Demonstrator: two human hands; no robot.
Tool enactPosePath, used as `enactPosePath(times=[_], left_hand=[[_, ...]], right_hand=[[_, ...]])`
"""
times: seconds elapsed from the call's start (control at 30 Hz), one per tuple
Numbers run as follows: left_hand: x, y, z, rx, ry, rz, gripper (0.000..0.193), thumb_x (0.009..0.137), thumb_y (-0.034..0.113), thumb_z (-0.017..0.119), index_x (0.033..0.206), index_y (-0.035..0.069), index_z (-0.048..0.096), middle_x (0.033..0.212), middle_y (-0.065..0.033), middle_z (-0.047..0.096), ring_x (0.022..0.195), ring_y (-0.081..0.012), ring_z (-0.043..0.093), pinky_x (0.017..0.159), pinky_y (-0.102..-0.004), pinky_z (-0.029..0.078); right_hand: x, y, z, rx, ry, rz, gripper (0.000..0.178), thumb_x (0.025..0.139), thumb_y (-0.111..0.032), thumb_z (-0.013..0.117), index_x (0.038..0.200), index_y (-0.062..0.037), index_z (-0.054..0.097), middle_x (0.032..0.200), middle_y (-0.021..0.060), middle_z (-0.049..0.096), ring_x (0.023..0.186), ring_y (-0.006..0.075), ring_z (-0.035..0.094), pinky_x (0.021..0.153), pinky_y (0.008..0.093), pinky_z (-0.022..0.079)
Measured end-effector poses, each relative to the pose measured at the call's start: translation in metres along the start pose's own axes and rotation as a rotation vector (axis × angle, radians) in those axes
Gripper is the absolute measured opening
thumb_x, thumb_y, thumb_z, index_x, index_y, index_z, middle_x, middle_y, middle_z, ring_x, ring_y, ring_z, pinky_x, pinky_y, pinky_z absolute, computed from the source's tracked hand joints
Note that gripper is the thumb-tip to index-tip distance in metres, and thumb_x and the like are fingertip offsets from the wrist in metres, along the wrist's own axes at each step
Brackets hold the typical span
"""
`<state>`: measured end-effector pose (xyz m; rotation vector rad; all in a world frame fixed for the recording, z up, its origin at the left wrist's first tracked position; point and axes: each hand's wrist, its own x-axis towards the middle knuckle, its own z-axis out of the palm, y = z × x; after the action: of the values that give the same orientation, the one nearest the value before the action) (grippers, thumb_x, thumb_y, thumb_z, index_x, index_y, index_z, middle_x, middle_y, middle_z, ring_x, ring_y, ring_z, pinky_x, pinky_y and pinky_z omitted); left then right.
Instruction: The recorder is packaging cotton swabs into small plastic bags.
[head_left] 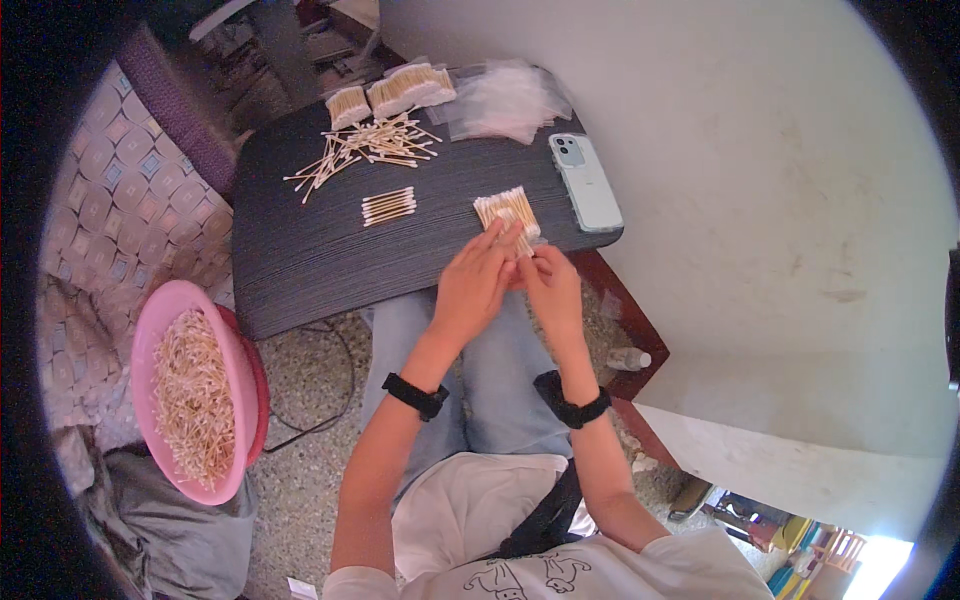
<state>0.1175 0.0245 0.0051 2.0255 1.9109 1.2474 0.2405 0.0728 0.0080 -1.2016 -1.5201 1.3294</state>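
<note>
- Swab bundle (510, 203) lies by the counter's (310, 262) near edge, within easy reach.
- Left hand (474, 279) spreads over it, unclenched, seemingly steadying.
- Right hand (556, 292) curls at its corner; grip hidden, can't tell.

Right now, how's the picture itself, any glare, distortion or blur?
Head view: a dark rim rings the curved fisheye image; head view, lower right: glare washes out a bright patch; head view, centre: the swab bundle, partly covered by the left hand, is readable but slightly soft; head view, left: heaped swabs in the pink basin merge, hard to separate.
</note>
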Motion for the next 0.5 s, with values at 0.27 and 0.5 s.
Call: enactPosePath(times=[0.27, 0.5], left_hand=[[0.001, 0.002, 0.001, -0.060, 0.002, -0.036, 0.040, 0.094, 0.018, 0.046, 0.132, 0.008, 0.046, 0.118, -0.0123, 0.059, 0.118, -0.0294, 0.051, 0.095, -0.0402, 0.043], [0.001, 0.006, 0.000, -0.047, 0.006, -0.056, 0.034, 0.095, 0.020, 0.045, 0.127, 0.009, 0.048, 0.122, -0.0124, 0.058, 0.118, -0.0295, 0.052, 0.095, -0.0411, 0.044]], right_hand=[[-0.003, -0.005, -0.013, -0.290, 0.029, -0.375, 0.020, 0.080, -0.005, 0.068, 0.097, 0.0014, 0.060, 0.083, 0.0129, 0.065, 0.073, 0.0212, 0.065, 0.067, 0.0309, 0.052], [0.006, 0.006, -0.004, -0.391, 0.101, -0.446, 0.016, 0.075, -0.003, 0.069, 0.088, 0.0018, 0.061, 0.085, 0.0137, 0.063, 0.071, 0.0261, 0.062, 0.065, 0.0330, 0.050]])
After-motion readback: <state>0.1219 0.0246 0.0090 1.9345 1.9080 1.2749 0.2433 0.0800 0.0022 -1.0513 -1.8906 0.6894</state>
